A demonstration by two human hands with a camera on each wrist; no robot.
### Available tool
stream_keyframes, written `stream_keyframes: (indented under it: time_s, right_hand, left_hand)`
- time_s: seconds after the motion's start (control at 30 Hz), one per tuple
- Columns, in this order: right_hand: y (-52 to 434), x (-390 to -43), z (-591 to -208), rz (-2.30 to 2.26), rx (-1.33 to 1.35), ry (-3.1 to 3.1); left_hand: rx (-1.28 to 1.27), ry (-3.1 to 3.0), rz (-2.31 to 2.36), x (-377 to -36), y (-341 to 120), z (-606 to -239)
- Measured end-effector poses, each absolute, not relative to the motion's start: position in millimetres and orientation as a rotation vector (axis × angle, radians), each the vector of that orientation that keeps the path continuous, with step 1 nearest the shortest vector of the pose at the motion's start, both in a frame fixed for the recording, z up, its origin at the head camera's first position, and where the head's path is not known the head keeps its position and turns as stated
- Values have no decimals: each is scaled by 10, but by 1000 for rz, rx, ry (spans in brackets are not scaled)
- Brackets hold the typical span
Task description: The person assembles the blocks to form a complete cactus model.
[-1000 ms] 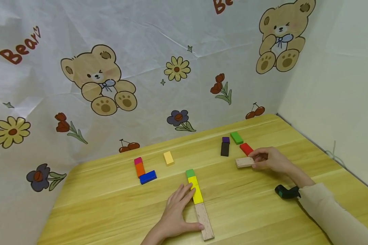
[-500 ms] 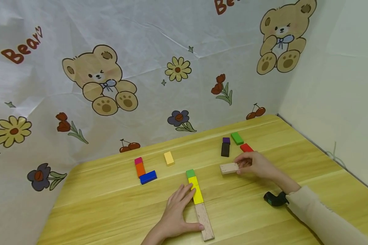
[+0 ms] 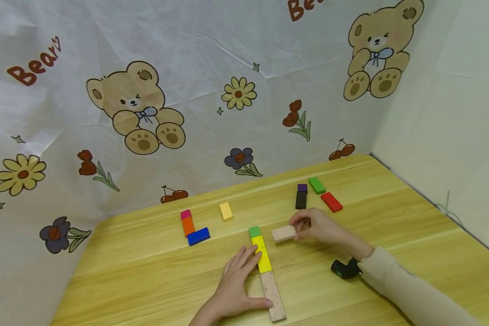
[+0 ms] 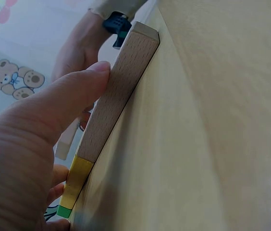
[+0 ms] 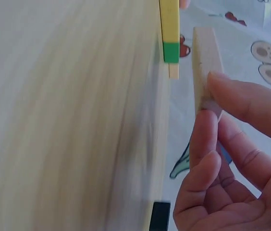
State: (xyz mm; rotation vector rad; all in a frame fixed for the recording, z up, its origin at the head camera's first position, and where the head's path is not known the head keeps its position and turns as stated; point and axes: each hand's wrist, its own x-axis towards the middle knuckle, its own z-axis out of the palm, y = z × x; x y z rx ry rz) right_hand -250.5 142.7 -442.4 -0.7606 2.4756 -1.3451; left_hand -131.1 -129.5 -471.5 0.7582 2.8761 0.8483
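Note:
A row of blocks lies on the table: a small green block (image 3: 254, 232), a yellow block (image 3: 262, 256) and a long plain wooden block (image 3: 273, 296), end to end. My left hand (image 3: 237, 287) rests along the row's left side. Its straight fingers touch the yellow block, and its thumb (image 4: 80, 91) lies against the plain block. My right hand (image 3: 315, 228) pinches one end of a shorter plain wooden block (image 3: 283, 233) between thumb and fingers. In the right wrist view this held block (image 5: 207, 62) appears raised off the table, near the row's green end.
Pink (image 3: 185, 214), orange (image 3: 188, 227) and blue (image 3: 198, 236) blocks sit at the left, with a pale yellow block (image 3: 226, 211) behind. Purple (image 3: 302, 188), black (image 3: 301, 199), green (image 3: 317, 185) and red (image 3: 331, 202) blocks lie at the back right. A bear-print sheet (image 3: 203, 50) hangs behind.
My right hand has carried the plain wooden block leftward, from beside the red block to near the green end of the row. The left hand has stayed in place.

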Motion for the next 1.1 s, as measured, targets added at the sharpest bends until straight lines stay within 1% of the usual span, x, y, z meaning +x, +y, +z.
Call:
stream_keyframes:
  time_s: [0.33, 0.97, 1.1]
  right_hand:
    - [1292, -2471, -4449, -1309, -801, 2478]
    - [1218, -2401, -4473, -1226, -837, 2479]
    - [1183, -2413, -4505, -1237, -851, 2463]
  left_hand:
    - [783, 2882, 853, -1317, -1299, -4730]
    - [766, 2887, 856, -1305, -1286, -4760]
    - [809, 2893, 833, -1356, -1333, -4733]
